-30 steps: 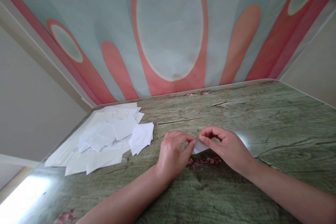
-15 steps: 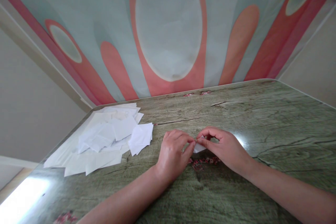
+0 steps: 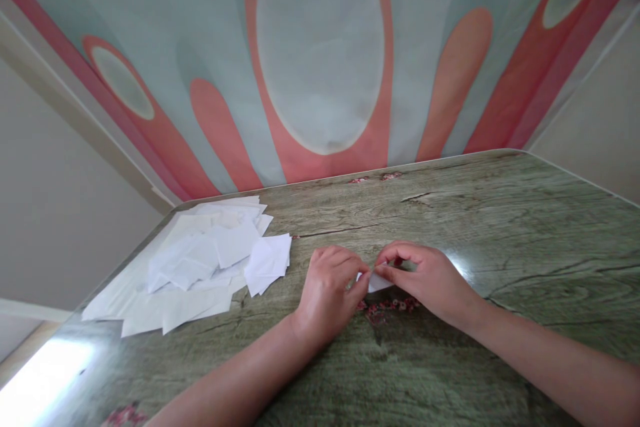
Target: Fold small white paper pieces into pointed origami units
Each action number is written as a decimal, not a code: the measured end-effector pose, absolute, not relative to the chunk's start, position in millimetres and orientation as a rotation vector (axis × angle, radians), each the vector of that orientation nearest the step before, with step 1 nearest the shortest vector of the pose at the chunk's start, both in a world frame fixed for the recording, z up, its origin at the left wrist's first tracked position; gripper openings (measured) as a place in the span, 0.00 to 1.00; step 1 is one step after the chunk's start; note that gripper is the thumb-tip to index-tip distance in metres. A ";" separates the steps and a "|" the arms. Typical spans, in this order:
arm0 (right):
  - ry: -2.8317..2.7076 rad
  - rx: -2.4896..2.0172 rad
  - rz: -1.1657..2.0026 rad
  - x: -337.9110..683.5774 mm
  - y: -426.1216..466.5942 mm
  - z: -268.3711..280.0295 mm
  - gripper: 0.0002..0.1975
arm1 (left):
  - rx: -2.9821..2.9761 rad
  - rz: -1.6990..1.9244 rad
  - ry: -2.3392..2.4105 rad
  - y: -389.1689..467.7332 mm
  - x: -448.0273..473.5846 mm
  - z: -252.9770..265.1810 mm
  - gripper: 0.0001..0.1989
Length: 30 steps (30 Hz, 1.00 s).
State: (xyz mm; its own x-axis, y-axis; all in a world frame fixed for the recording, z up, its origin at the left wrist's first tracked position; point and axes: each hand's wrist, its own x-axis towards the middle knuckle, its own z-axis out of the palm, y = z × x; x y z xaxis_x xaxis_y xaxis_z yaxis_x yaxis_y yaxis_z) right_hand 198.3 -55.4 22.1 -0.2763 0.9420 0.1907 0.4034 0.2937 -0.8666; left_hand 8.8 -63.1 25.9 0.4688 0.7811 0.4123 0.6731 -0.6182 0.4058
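Between my two hands is a small piece of white paper [image 3: 380, 282], just above or on the table; the fingers cover much of it. My left hand [image 3: 334, 285] pinches its left side between thumb and fingertips. From the other side, my right hand [image 3: 423, 278] grips the upper right edge with thumb and index finger, the other fingers curled behind. The fingertips of both hands nearly meet at the paper's top. Left of my left hand lies a small stack of white paper squares [image 3: 269, 263].
A wide, overlapping pile of white paper sheets [image 3: 195, 260] covers the table's left part. The wood-grain table [image 3: 500, 227] has printed red flowers and a glossy surface. At its far edge hangs a backdrop [image 3: 320, 47] with red and grey-blue shapes.
Both hands stay almost in place on the white paper. My left fingertips have shifted slightly, and a bit more of the paper shows beside them.
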 end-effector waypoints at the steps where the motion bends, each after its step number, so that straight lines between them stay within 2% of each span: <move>1: -1.825 -1.216 0.923 198.7 -55.2 22.6 0.06 | 2.528 0.857 1.268 -62.9 8.4 26.1 0.05; 10: -1.780 -1.254 0.887 205.8 -49.7 19.8 0.08 | 2.544 0.847 1.266 -61.1 5.1 28.4 0.06; 16: -1.772 -1.279 1.003 207.1 -47.6 18.5 0.13 | 2.540 0.846 1.302 -60.1 4.4 25.2 0.05; 19: -1.869 -1.200 1.010 200.3 -51.4 20.9 0.06 | 2.565 0.850 1.276 -61.6 7.3 23.9 0.06; 30: -1.729 -1.246 0.904 205.9 -48.9 20.8 0.07 | 2.279 0.970 1.295 -53.2 -1.3 24.3 0.07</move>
State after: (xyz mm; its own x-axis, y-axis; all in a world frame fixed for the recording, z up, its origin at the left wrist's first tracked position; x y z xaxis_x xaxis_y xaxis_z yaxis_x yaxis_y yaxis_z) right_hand 205.9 -48.9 20.8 -0.1913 0.9616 0.1969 0.3870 0.2583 -0.8852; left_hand -1.3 -53.2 24.3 0.3497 0.8511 0.3916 0.6149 -0.5239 0.5894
